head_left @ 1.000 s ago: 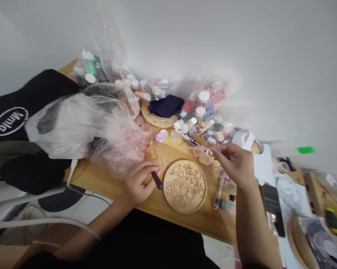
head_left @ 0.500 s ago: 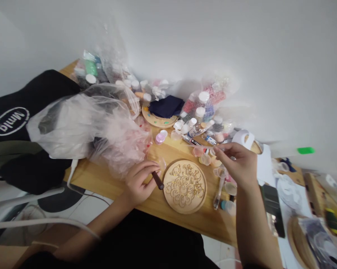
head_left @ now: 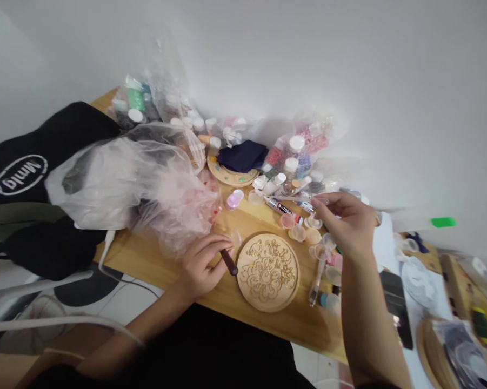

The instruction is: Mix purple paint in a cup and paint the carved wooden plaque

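A round wooden disc point(head_left: 268, 272) with a gold floral outline lies on the wooden table point(head_left: 154, 262) in front of me. My left hand point(head_left: 200, 265) rests beside its left edge, fingers closed round a dark brown stick point(head_left: 228, 262) whose tip points at the disc. My right hand point(head_left: 346, 221) is raised above several small clear cups point(head_left: 304, 229) behind the disc, pinching a thin clear pipette-like tool point(head_left: 295, 199) that points left. A glue tube point(head_left: 281, 206) lies just below that tool.
Crumpled clear plastic bags point(head_left: 141, 178) cover the table's left. Small bottles with white caps point(head_left: 289, 156) and a paint-stained wooden palette with a dark cloth point(head_left: 241, 156) stand by the wall. A black bag point(head_left: 32, 162) sits far left. A phone point(head_left: 395, 302) lies at right.
My right hand has risen and moved slightly toward the wall with the thin tool. My left hand and the stick have stayed beside the disc.
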Demonstrator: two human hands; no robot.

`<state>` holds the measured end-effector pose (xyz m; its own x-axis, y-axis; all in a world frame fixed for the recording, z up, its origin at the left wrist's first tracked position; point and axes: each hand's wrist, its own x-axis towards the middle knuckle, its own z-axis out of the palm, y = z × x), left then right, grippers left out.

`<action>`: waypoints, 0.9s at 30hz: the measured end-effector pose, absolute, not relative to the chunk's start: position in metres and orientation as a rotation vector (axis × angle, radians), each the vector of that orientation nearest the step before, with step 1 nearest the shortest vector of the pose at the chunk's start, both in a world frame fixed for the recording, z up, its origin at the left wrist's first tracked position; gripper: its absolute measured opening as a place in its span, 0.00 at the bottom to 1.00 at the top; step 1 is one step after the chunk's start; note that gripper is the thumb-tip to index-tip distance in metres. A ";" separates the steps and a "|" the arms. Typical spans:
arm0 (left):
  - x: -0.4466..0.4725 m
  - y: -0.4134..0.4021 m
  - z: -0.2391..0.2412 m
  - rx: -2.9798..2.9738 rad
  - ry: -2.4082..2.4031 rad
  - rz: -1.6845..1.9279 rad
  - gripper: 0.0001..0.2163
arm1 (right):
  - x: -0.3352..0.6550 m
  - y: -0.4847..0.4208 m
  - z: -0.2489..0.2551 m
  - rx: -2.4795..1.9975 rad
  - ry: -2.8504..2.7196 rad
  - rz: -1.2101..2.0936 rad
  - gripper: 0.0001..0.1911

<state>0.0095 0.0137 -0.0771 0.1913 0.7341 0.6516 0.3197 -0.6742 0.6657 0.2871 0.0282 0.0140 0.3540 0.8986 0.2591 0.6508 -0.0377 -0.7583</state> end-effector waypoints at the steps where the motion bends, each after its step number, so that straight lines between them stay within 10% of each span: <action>1: 0.010 0.014 -0.077 2.090 0.990 1.485 0.07 | 0.286 0.029 0.014 -1.769 -1.376 0.376 0.11; 27: 0.011 0.014 -0.080 2.092 0.970 1.498 0.08 | 0.290 0.018 0.027 -1.801 -1.474 0.310 0.08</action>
